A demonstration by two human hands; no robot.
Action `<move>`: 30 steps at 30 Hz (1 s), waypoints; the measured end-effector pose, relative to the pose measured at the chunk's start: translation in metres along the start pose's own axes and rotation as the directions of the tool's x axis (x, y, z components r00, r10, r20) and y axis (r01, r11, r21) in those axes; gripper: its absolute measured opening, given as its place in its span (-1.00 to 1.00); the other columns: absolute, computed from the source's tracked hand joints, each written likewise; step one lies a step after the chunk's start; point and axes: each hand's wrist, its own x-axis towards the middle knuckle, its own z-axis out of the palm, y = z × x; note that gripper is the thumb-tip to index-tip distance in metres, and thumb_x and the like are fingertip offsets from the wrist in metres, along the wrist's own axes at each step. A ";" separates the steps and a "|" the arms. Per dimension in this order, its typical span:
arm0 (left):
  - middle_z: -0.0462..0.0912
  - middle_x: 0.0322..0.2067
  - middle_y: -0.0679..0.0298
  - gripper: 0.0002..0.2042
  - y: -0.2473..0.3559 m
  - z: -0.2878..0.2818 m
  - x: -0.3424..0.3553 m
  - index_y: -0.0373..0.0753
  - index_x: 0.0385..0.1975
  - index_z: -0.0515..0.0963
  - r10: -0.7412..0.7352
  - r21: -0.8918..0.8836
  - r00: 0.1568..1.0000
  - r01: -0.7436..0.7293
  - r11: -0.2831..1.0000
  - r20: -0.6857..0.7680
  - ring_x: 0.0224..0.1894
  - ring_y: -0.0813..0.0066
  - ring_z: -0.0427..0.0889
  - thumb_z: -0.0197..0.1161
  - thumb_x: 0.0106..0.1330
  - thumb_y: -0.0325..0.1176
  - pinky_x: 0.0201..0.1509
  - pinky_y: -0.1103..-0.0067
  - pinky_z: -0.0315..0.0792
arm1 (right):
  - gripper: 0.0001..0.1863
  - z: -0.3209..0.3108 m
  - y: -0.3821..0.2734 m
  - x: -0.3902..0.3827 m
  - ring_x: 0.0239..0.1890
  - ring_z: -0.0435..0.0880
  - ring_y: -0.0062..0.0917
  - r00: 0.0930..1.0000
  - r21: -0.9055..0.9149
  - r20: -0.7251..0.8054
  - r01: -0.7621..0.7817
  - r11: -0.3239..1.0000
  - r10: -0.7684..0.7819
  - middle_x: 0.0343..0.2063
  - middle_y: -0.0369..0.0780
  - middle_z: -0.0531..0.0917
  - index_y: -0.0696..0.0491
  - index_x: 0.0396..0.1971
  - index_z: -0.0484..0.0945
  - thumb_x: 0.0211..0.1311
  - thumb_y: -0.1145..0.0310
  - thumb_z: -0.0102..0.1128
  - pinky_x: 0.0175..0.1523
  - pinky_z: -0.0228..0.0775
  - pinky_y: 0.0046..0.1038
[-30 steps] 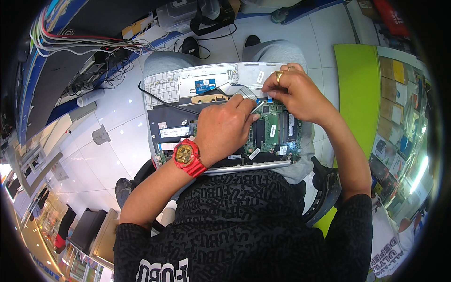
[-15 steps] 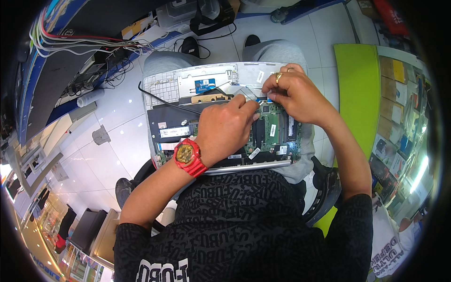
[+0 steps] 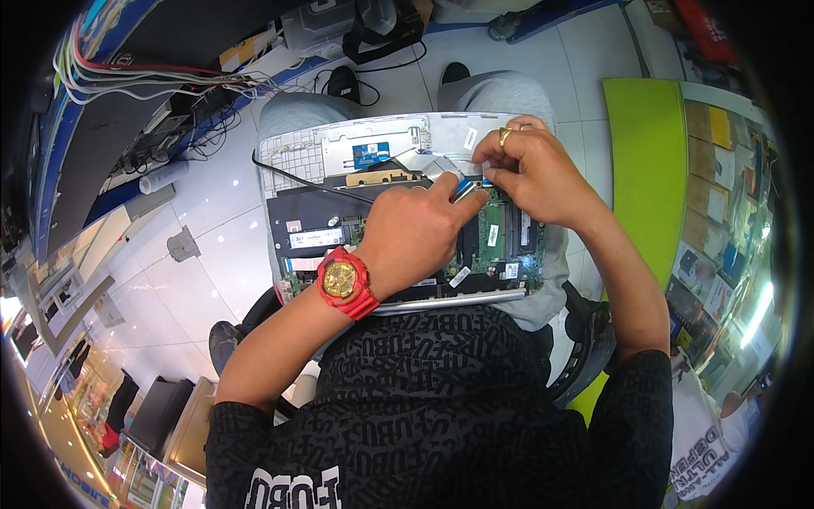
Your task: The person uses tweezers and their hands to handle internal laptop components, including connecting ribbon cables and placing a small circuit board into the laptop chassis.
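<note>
An opened laptop (image 3: 326, 216) lies across my lap, its green circuit board (image 3: 487, 222) and inner parts bare. My left hand (image 3: 415, 219), with a red watch on its wrist, reaches over the board. Its thumb and index finger close on the blue-and-white end of a grey flat ribbon cable (image 3: 441, 167). Just to the right, my right hand (image 3: 536, 174), wearing rings, has thumb and index finger pinched near the board's upper edge. A bit of blue shows beside those fingertips, but what they hold is hidden. The left palm covers the laptop's middle.
A black cable (image 3: 297, 182) runs over the laptop's left part toward my left hand. Loose wires (image 3: 153, 81) hang from a desk at upper left. To the right stands a green panel (image 3: 644, 195) beside a glass display case (image 3: 712, 254). White floor tiles (image 3: 191, 280) surround me.
My left hand has shifted slightly right and its wrist has turned, bringing thumb and index finger around the ribbon cable's blue end. My right hand has barely moved.
</note>
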 end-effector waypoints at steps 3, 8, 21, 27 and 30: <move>0.57 -0.36 0.27 -0.49 0.001 -0.001 0.001 -0.02 0.14 0.70 0.010 0.014 1.000 -0.010 1.000 0.014 -0.50 0.28 0.68 0.34 0.10 -0.46 -0.46 0.37 0.53 | -0.87 0.000 0.000 0.001 -0.33 0.74 -0.30 0.999 0.027 0.015 -0.032 0.999 0.031 -0.48 -0.16 0.75 0.11 -0.28 0.74 0.15 0.56 0.33 0.27 0.35 -0.28; 0.58 -0.35 0.25 -0.47 0.001 0.001 0.002 -0.02 0.17 0.67 0.003 0.027 0.999 -0.004 1.000 0.038 -0.51 0.26 0.68 0.33 0.11 -0.45 -0.47 0.35 0.54 | -0.85 -0.001 -0.001 0.001 -0.32 0.74 -0.30 0.998 0.044 0.015 -0.064 0.997 0.064 -0.47 -0.16 0.76 0.12 -0.27 0.74 0.14 0.56 0.34 0.26 0.37 -0.29; 0.60 -0.31 0.23 -0.46 0.005 0.000 0.002 -0.03 0.20 0.64 -0.014 0.040 0.999 0.012 0.999 0.051 -0.49 0.25 0.70 0.33 0.12 -0.45 -0.46 0.35 0.57 | -0.84 -0.002 0.000 0.000 -0.26 0.75 -0.28 0.999 0.055 0.026 -0.048 0.997 0.046 -0.43 -0.15 0.77 0.12 -0.25 0.73 0.14 0.56 0.35 0.30 0.34 -0.25; 0.60 -0.28 0.22 -0.42 0.007 0.005 0.001 -0.08 0.25 0.61 -0.017 0.069 0.998 0.014 0.998 0.053 -0.48 0.26 0.72 0.33 0.11 -0.44 -0.45 0.36 0.57 | -0.83 -0.003 0.000 0.001 -0.24 0.75 -0.27 0.999 0.022 0.037 -0.039 0.999 0.038 -0.42 -0.15 0.77 0.11 -0.23 0.73 0.15 0.54 0.35 0.32 0.33 -0.24; 0.60 -0.29 0.22 -0.40 0.009 0.005 0.001 -0.11 0.27 0.59 -0.042 0.103 0.996 0.034 0.994 0.076 -0.49 0.28 0.71 0.32 0.11 -0.44 -0.44 0.38 0.56 | -0.82 -0.003 0.001 0.000 -0.22 0.74 -0.27 0.998 0.015 0.043 -0.045 0.999 0.045 -0.41 -0.16 0.77 0.10 -0.21 0.73 0.16 0.53 0.34 0.34 0.31 -0.23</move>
